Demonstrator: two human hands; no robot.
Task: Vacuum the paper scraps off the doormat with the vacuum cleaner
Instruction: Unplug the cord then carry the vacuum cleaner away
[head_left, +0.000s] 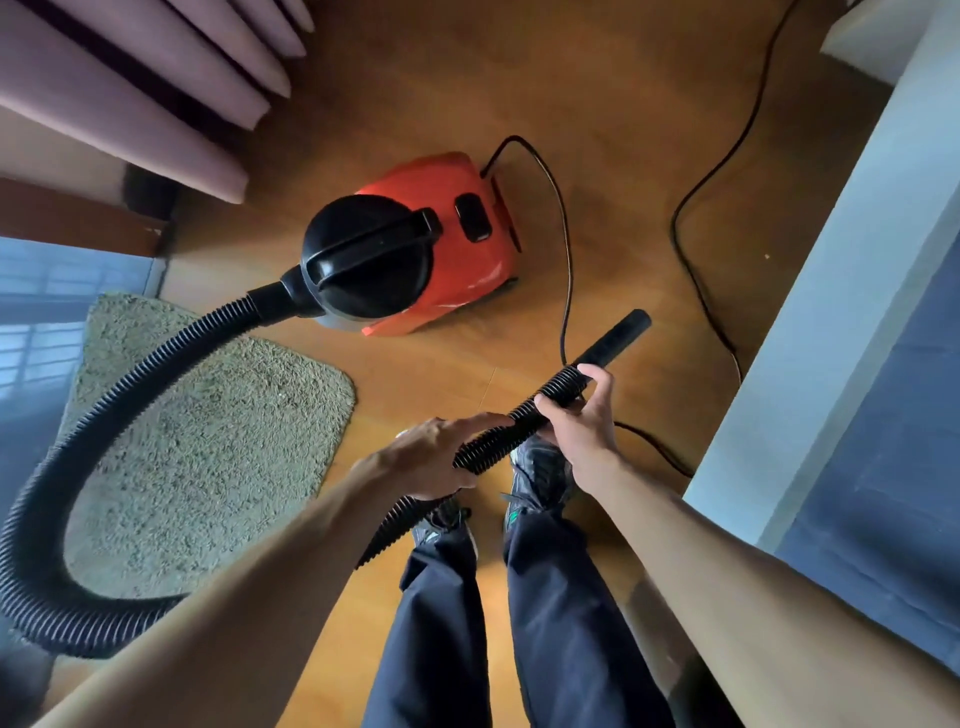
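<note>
A red and black vacuum cleaner (415, 244) stands on the wooden floor ahead of me. Its black ribbed hose (130, 384) loops left over the shaggy beige doormat (208, 447) and comes back up to my hands. My left hand (436, 457) grips the hose from above. My right hand (576, 415) grips it farther along, just below the smooth black nozzle (615, 338), which points up and to the right, away from the mat. I can make out no paper scraps on the mat.
The black power cord (566, 270) snakes across the floor behind the vacuum and past my feet (540, 467). Curtains (130, 88) hang at the upper left, a glass door (36, 322) is at the left, and a white-edged surface (852, 291) runs along the right.
</note>
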